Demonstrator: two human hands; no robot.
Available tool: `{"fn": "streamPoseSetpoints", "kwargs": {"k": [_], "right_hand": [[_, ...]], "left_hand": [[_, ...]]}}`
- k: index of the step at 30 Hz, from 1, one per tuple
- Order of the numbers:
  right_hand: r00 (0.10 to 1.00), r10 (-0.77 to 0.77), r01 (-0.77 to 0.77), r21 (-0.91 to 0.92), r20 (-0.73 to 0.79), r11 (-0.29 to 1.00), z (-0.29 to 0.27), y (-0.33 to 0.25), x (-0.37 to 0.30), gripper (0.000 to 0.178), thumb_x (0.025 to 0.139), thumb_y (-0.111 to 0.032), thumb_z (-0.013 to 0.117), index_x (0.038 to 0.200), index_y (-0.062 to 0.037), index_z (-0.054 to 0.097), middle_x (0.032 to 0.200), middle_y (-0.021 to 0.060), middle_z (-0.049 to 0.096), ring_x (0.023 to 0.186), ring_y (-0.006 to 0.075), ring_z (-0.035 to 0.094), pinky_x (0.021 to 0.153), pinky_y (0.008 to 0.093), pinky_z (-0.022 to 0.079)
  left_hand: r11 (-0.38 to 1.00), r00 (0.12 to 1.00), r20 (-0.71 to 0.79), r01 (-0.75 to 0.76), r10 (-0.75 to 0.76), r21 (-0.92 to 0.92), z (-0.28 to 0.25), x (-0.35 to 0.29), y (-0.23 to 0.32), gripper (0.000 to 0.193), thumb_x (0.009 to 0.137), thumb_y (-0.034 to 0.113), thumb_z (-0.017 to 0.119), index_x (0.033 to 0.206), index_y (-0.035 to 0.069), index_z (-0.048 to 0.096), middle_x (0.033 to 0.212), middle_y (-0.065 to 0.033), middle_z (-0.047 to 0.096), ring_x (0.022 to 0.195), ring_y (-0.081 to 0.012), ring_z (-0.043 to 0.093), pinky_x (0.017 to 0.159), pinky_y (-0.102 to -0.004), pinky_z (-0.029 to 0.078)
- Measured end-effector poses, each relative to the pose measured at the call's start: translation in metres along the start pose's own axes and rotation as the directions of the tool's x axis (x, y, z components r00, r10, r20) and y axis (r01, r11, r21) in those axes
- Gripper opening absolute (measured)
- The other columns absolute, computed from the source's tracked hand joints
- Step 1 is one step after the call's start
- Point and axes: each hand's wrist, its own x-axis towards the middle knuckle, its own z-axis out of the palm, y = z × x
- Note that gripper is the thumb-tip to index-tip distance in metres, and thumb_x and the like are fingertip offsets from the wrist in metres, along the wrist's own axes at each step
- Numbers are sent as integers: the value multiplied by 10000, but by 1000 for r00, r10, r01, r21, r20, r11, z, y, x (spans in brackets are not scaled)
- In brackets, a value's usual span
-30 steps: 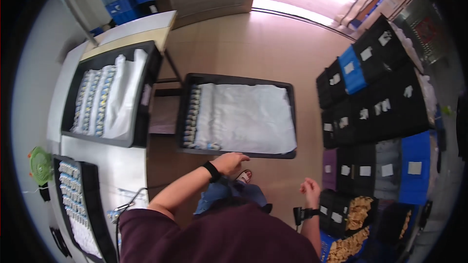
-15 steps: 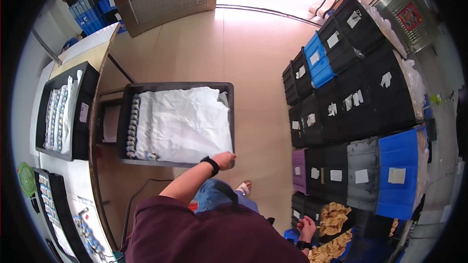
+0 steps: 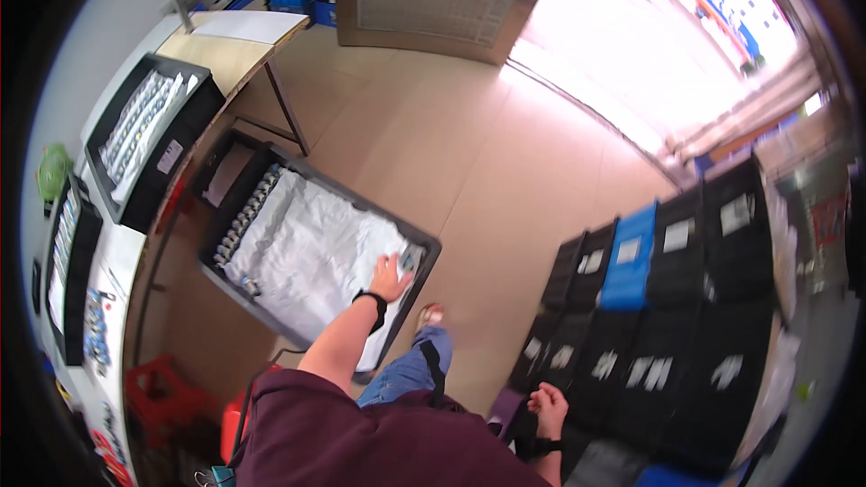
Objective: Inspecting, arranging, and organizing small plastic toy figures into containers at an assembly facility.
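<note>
My left hand [image 3: 390,278], a black band on its wrist, lies over the white sheet [image 3: 298,239] in a large dark crate [image 3: 347,191]. Its fingers are spread, near the crate's right side, and it looks to be touching the sheet. A row of small cylindrical parts [image 3: 245,218], dark and silvery, runs along the crate's left wall. More of them peek out by the sheet's near left corner [image 3: 251,286]. Off to the right, my right hand [image 3: 548,408] hangs with curled fingers beside stacked black crates [image 3: 577,361]; nothing shows in it.
A workbench [image 3: 236,61] at left carries a black crate [image 3: 167,149] with rows of similar parts. Below stands a red stool [image 3: 161,397]. A metal door [image 3: 433,4] stands by the bright doorway. One blue crate [image 3: 629,257] is among the stack at right.
The view has turned, so the crate appears slanted. My left hand has gone from the crate's near right corner onto the sheet, fingers spreading. My right hand stays curled at my side.
</note>
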Motion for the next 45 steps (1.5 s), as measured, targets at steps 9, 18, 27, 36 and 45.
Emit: {"fn": "streamPoseSetpoints", "kwargs": {"k": [9, 18, 27, 36, 45], "right_hand": [[988, 72, -38, -234, 139, 972, 0, -136, 212, 148, 800, -59, 517, 940, -25, 549, 671, 63, 589, 504, 132, 554, 447, 232, 459], [861, -76, 353, -482, 503, 802, 117, -282, 459, 118, 799, -35, 498, 903, 9, 533, 660, 81, 578, 486, 111, 529, 433, 209, 442], [295, 7, 822, -258, 955, 507, 441, -360, 528, 139, 818, -77, 480, 901, 13, 546, 670, 69, 573, 545, 110, 541, 491, 218, 445], [-90, 306, 957, -2, 948, 289, 710, -298, 458, 206, 784, -118, 499, 931, 6, 574, 678, 82, 593, 610, 146, 569, 571, 261, 452], [-196, 590, 979, 126, 783, 159, 865, -151, 383, 210, 748, -141, 483, 884, -47, 612, 762, 167, 621, 729, 297, 610, 665, 365, 478]], "left_hand": [[866, 783, 418, 500, -461, 18, 57, 27, 38, 678, 705, 548, 523, 1153, 43, 469, 1203, -203, 423, 1110, -365, 418, 905, -423, 371], [825, 668, 511, 541, -541, 166, -5, 60, 65, 410, 575, 267, 695, 927, 68, 632, 963, -155, 611, 905, -271, 588, 782, -366, 465], [434, 438, -25, 879, -898, -196, -26, 98, 147, 315, 759, 343, 511, 856, 62, 618, 816, -172, 620, 807, -325, 596, 719, -415, 468], [504, 163, -536, 636, -828, -585, -59, 202, 98, 388, 716, 77, 556, 1082, 7, 446, 996, -201, 508, 957, -359, 472, 818, -405, 389], [227, -293, -539, 677, -790, -700, -76, 254, 43, 567, 740, 63, 543, 1224, -56, 272, 1269, -277, 250, 1191, -440, 199, 982, -503, 173]]}}
